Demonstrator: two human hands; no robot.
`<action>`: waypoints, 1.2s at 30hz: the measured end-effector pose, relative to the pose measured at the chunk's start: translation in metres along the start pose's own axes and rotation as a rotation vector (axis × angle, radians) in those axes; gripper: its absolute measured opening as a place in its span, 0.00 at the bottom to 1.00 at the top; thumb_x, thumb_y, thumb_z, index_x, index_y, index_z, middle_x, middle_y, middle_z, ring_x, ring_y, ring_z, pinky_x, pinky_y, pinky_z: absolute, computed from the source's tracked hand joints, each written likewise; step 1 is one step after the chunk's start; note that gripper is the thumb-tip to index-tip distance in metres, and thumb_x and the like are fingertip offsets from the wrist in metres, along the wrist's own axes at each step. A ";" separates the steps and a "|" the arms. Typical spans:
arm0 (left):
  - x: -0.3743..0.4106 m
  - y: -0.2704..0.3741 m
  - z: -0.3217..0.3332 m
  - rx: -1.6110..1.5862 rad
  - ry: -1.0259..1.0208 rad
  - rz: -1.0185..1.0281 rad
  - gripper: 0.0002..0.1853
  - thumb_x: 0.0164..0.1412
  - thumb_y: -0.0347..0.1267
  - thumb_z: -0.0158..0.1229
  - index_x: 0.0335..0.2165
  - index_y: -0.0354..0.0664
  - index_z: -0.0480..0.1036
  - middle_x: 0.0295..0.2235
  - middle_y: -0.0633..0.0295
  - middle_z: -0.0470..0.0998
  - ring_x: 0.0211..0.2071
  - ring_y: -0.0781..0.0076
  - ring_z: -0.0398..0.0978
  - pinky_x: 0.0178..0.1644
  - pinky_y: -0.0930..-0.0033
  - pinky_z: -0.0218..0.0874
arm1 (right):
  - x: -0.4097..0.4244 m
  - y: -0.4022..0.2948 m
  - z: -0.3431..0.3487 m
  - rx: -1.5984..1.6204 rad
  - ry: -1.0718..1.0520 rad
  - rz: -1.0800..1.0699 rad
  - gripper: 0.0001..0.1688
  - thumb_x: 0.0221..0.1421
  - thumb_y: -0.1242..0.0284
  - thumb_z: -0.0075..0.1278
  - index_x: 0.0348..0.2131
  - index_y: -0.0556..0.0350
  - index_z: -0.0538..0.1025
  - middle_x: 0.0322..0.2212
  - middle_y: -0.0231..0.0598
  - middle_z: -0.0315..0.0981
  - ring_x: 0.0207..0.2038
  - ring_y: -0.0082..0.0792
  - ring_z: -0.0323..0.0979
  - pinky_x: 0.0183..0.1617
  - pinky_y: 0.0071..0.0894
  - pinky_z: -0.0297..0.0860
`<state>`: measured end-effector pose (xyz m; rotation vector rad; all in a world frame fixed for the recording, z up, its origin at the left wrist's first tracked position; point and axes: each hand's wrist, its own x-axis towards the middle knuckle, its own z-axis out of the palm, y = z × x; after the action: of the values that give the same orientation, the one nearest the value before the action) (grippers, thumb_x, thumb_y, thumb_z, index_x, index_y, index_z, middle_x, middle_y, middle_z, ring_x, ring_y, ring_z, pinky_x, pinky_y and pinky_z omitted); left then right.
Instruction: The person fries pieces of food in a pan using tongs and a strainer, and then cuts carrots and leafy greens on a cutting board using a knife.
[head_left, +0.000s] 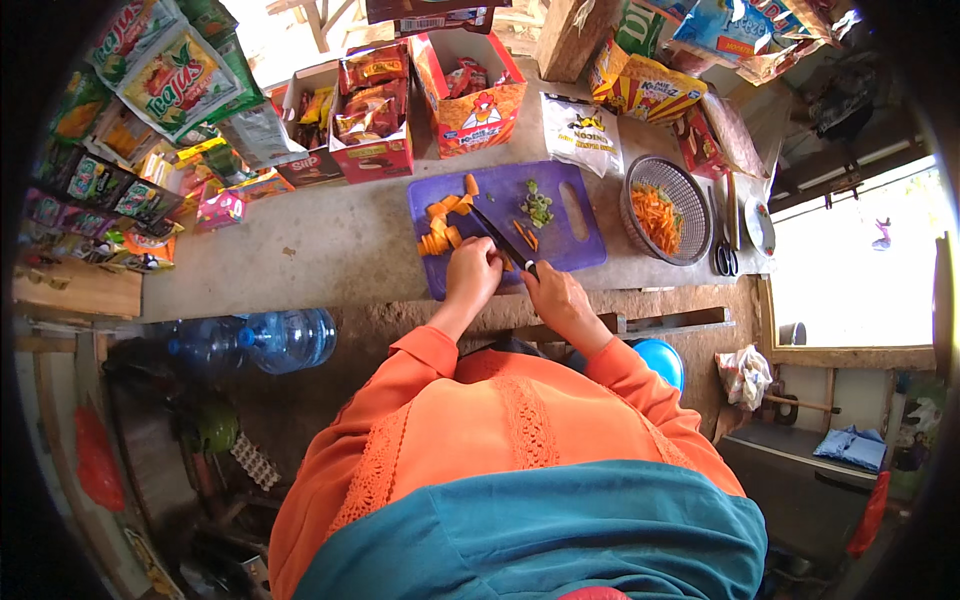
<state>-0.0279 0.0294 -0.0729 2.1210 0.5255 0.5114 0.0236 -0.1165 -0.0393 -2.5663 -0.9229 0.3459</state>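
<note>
My right hand (562, 300) grips the black handle of a kitchen knife (504, 238), its dark blade slanting up and left over a purple plastic cutting board (559, 244). Beside the blade, my left hand (474, 271) presses down with curled fingers on a carrot piece (508, 264), mostly hidden by the hand. Several carrot chunks (437, 225) lie along the board's left side. Chopped green vegetable pieces (536, 205) sit in a small heap near the middle, with a few thin carrot sticks (526, 235) below them.
Right of the board stands a grey plastic colander (701, 225) holding shredded carrot (656, 217). Scissors (725, 259) and a small plate (759, 226) lie farther right. Snack boxes (474, 112) and a white plastic packet (581, 135) line the back of the concrete counter (322, 240); hanging sachets (180, 90) crowd the left.
</note>
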 end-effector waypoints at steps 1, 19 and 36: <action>0.000 0.000 0.001 0.013 0.008 -0.004 0.06 0.40 0.24 0.56 0.18 0.34 0.66 0.19 0.51 0.69 0.22 0.53 0.70 0.27 0.59 0.60 | -0.001 -0.001 -0.002 0.003 -0.021 0.016 0.18 0.55 0.62 0.42 0.28 0.61 0.65 0.21 0.58 0.70 0.27 0.58 0.70 0.31 0.52 0.66; -0.007 -0.003 -0.002 0.028 -0.010 0.094 0.04 0.44 0.23 0.55 0.20 0.34 0.67 0.22 0.52 0.69 0.26 0.52 0.69 0.29 0.59 0.59 | -0.009 -0.013 -0.003 0.066 -0.083 0.121 0.18 0.55 0.63 0.41 0.28 0.65 0.65 0.22 0.63 0.69 0.29 0.62 0.69 0.33 0.54 0.64; -0.006 0.001 -0.010 -0.002 -0.153 0.070 0.04 0.43 0.23 0.56 0.23 0.35 0.69 0.24 0.52 0.68 0.27 0.52 0.69 0.30 0.59 0.61 | -0.015 -0.014 0.005 0.020 -0.026 0.110 0.16 0.55 0.64 0.42 0.27 0.62 0.65 0.19 0.59 0.70 0.25 0.58 0.70 0.29 0.52 0.66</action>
<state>-0.0378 0.0328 -0.0679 2.1619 0.3653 0.3849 0.0032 -0.1148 -0.0359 -2.6061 -0.7845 0.4181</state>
